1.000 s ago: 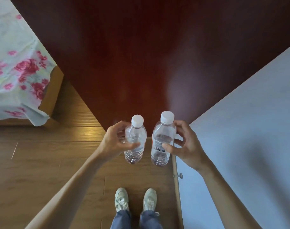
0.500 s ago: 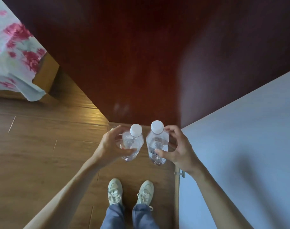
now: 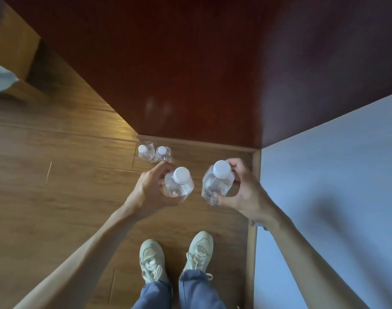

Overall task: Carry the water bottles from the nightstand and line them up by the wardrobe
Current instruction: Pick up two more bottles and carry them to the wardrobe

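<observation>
I look straight down at the wooden floor in front of the dark red wardrobe. My left hand grips a clear water bottle with a white cap, held upright above the floor. My right hand holds a second clear bottle beside it, a label showing near its base. Two more white-capped bottles stand side by side on the floor at the foot of the wardrobe, just beyond my left fingers.
A pale blue wall with a wooden skirting board closes off the right side. My two light shoes stand below the hands. A wooden bed corner with a hanging sheet is at the upper left.
The view has tilted down and my hands have lowered with both bottles toward the floor. The two standing bottles at the wardrobe's foot have come into sight.
</observation>
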Demonstrator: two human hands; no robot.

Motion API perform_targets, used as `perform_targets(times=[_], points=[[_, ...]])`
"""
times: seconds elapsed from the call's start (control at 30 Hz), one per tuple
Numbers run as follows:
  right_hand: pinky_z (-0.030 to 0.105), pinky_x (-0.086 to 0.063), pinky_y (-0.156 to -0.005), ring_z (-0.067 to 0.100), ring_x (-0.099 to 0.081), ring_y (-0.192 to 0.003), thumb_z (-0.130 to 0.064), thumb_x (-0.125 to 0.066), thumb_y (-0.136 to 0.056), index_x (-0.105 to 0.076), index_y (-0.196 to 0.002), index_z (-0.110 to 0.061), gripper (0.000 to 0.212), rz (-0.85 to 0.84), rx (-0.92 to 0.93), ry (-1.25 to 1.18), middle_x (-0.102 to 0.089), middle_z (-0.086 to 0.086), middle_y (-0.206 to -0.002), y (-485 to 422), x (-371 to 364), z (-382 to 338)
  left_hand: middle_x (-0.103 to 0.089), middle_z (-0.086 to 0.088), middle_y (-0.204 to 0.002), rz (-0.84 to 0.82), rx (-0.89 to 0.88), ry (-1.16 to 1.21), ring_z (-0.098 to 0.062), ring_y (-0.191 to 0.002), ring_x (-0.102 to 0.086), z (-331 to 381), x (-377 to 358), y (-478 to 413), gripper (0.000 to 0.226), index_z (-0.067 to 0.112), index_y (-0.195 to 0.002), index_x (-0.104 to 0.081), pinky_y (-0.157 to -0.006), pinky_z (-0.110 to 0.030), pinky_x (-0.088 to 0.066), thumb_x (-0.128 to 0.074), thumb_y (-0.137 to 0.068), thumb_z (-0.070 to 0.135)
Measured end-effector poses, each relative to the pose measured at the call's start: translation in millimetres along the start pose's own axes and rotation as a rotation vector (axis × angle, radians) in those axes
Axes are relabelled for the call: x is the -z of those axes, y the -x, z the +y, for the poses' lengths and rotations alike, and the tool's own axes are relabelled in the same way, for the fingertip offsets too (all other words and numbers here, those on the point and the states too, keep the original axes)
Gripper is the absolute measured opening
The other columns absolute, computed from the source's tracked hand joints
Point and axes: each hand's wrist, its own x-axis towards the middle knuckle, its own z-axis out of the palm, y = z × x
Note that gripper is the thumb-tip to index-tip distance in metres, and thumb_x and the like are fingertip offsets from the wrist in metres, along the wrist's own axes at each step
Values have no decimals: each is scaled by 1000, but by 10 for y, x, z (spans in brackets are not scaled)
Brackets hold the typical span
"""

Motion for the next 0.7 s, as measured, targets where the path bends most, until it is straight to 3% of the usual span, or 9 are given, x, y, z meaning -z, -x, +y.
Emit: perform_targets(times=[0.13, 0.27, 0.37, 0.5, 0.63, 0.7], points=[[45, -51, -94, 12, -61, -107, -21, -87, -65, -48, -120, -28, 68, -11, 20, 32, -59, -22, -113, -309, -258, 469, -70, 2, -92, -1, -39, -32, -24, -86, -69, -517, -222, -210, 64, 15, -107, -57, -73, -45, -59, -88, -55, 37], [38, -52, -92, 4, -59, -98, -13, -85, -66, -48, -116, -25, 64, -45, 32, 44, -53, -37, -102, -662, -515, 865, -67, 6, -88, -21, -69, -47, -21, -84, -66, -986, -435, -471, 58, 14, -103, -57, -75, -36, -59, -89, -55, 19], [26, -50, -81, -5, -56, -93, -12, -87, -64, -50, -113, -22, 62, -8, 56, 85, -59, -29, -95, -956, -652, 1134, -65, 9, -87, -48, -96, -67, -17, -82, -64, -1300, -555, -704, 57, 13, -101, -58, -73, -35, -59, -89, -54, 14], [28, -52, -82, 7, -63, -94, -13, -86, -64, -48, -114, -25, 64, -24, 67, 94, -64, -12, -101, -1340, -753, 1434, -66, 6, -96, -73, -178, -78, -15, -87, -66, -1612, -679, -1009, 60, 10, -104, -58, -72, -36, -61, -85, -56, 32], [11, -44, -80, 1, -59, -98, -15, -86, -64, -47, -115, -28, 66, -45, 74, 99, -62, -13, -106, -1632, -791, 1664, -66, 10, -91, -67, -231, -102, -14, -81, -66, -1850, -823, -1256, 57, 14, -104, -58, -68, -40, -58, -79, -56, 35], [11, -43, -79, -2, -58, -96, -19, -85, -63, -46, -115, -31, 66, -55, 85, 114, -61, -16, -104, -1742, -780, 1755, -68, 6, -90, -68, -246, -112, -18, -80, -66, -1960, -884, -1367, 56, 15, -104, -56, -66, -43, -57, -81, -55, 27]])
